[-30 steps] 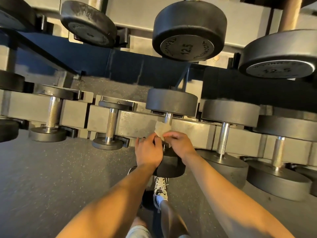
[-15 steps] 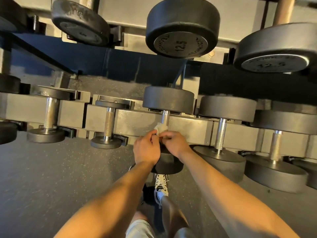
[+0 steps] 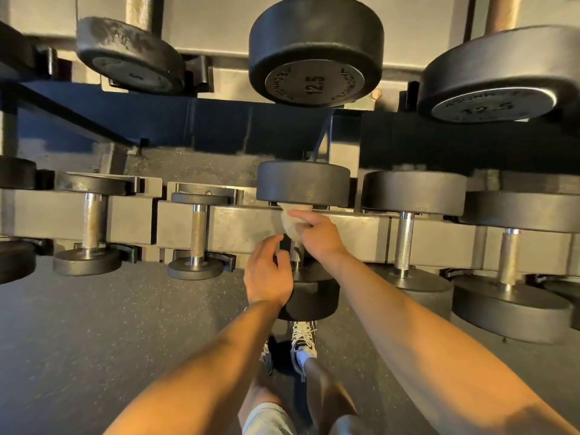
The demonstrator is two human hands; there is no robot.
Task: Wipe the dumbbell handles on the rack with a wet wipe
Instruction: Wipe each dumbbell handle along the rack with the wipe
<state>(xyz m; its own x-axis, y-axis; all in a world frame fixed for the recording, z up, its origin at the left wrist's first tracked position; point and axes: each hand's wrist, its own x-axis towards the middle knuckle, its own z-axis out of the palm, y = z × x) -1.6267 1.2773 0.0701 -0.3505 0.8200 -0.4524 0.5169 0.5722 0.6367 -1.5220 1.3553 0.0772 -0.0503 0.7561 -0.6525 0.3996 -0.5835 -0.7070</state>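
1. rack (image 3: 244, 227): two tiers of grey beams across the whole view, with speckled floor (image 3: 94, 324) on the near side.
2. upper-tier dumbbells (image 3: 314, 48): large black heads, two marked 12.5. No hand is on them.
3. lower-tier dumbbells (image 3: 405, 240): a row from left to right, handles running near to far. The centre dumbbell (image 3: 303, 183) is the one being worked. Its handle (image 3: 296, 251) shows bare knurled metal at the near end.
4. left grip (image 3: 266, 277): fingers loosely spread, just left of the handle, holding nothing. Whether it touches the metal cannot be told.
5. right grip (image 3: 320, 237): pinching the wet wipe (image 3: 290, 222), which is bunched on the far end of the handle, up against the far head.

Hazards, as judged:
- The bunched wipe likely covers only part of the bar's girth, so the underside and near end may be skipped.
- The knurling may snag and tear the wipe.
- A light pinch may let the wipe drop behind the beam.
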